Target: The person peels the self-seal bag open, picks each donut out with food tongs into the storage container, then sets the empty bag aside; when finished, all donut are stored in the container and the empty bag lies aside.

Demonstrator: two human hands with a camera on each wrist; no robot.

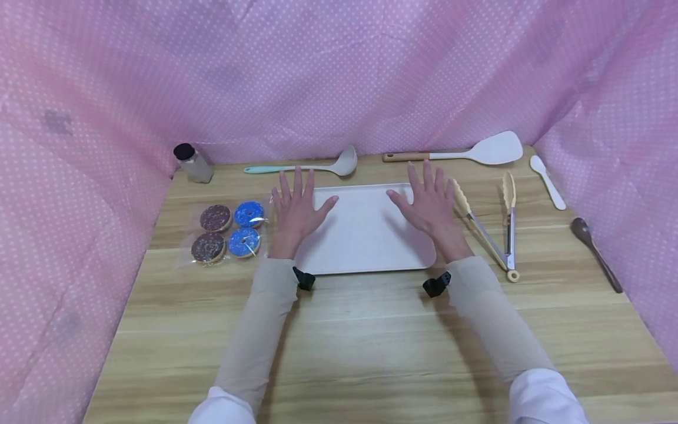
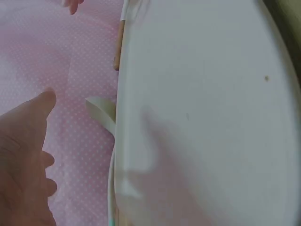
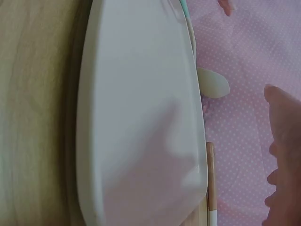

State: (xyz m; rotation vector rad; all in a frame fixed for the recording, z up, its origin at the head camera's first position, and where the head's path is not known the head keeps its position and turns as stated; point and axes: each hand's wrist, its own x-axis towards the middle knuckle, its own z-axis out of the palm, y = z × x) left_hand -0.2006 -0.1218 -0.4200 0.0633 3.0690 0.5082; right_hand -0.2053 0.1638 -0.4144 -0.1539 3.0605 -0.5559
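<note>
A white rectangular tray [image 1: 365,229] lies in the middle of the wooden table. Over its left end, the left hand [image 1: 296,215] is spread palm down with fingers pointing away, holding nothing. The right hand [image 1: 430,207] is spread the same way over the tray's right end, also holding nothing. Both hands cast shadows on the tray [image 2: 211,94], seen in the wrist views. Packaged donuts [image 1: 243,242], two blue and two brown, lie left of the left hand. Beside the right hand are spread tongs [image 1: 510,229] with cream tips and metal arms.
Behind the tray lie a ladle [image 1: 345,162] with a mint handle and a white spatula [image 1: 495,148]. A black-capped jar [image 1: 197,166] stands at the back left. Toward the right edge are a white spoon [image 1: 548,182] and a dark brown spoon [image 1: 595,253]. Pink dotted cloth [image 1: 318,76] surrounds the table.
</note>
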